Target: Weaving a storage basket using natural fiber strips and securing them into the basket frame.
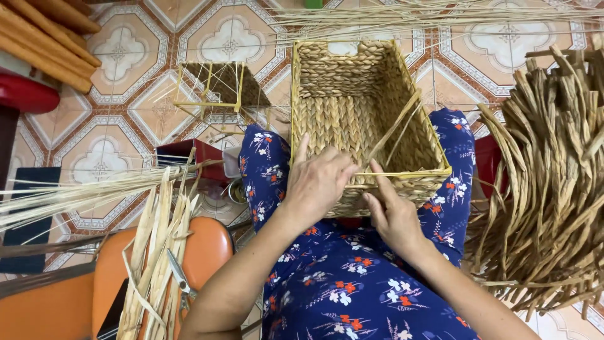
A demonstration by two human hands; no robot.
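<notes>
— Where is the basket [368, 119] sitting, and what are the hands doing to it?

— It is resting on the person's lap in the centre of the frame, open mouth tilted toward the camera, and both hands are working at its near rim. A thin pale strand [393, 132] is running from that rim up and to the right, slanting across the basket's inside.

— Which hand is nearer that strand?

— The right hand [395, 217]. Its grip is closing together on the strand's lower end, right at the yellow rim wire. The strand's long axis is leading away from the fingers toward the upper right of the frame.

— And the left hand [318, 182]?

— It is lying over the near rim just left of the right hand, fingers curling down onto the weave. It is pressing on the basket, though I cannot tell whether its grip is clamping on anything.

— Any packages, labels or signs?

— None showing. Toward the frame's left, a bundle of flat pale strips [154, 252] is lying across an orange stool [207, 245], with scissors [179, 277] on it. A bare yellow wire frame [211, 85] is standing on the patterned tile floor [119, 50] at upper left, and a heap of dry brown fibre [550, 182] is filling the right edge.
</notes>
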